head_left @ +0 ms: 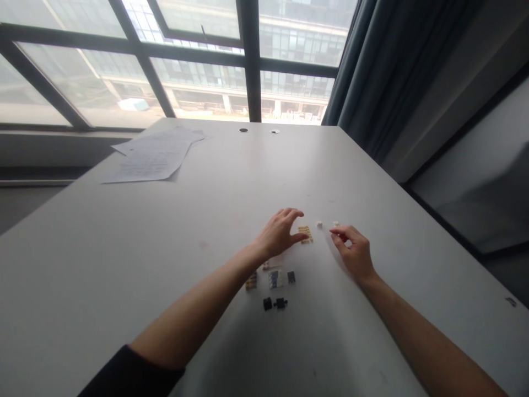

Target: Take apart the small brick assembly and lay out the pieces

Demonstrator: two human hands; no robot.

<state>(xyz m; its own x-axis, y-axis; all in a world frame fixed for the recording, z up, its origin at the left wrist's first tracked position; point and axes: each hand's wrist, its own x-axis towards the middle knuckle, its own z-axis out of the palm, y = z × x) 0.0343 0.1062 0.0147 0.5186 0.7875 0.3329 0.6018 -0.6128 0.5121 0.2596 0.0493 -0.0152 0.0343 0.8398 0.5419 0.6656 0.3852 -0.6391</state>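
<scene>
My left hand [282,230] reaches over the table with thumb and fingers apart and nothing between them. Just beyond its thumb lies a group of small yellow pieces [305,235] in rows. My right hand [352,249] is closed in a pinch; whatever its fingertips hold, if anything, is too small to make out. Near those fingertips are a small white piece [319,225] and another pale piece [336,224], partly hidden by the hand. Nearer me, beside my left forearm, sit brown-and-dark pieces [251,282], partly covered, grey and clear pieces [275,279] and a small black block [291,277].
Two black pieces, a block [268,304] and one with side knobs [281,303], lie closest to me. Printed papers [152,160] overlap at the table's far left. Two round holes, one being a cable hole [243,130], are near the far edge of the white table [124,264]. A dark curtain [372,71] hangs right.
</scene>
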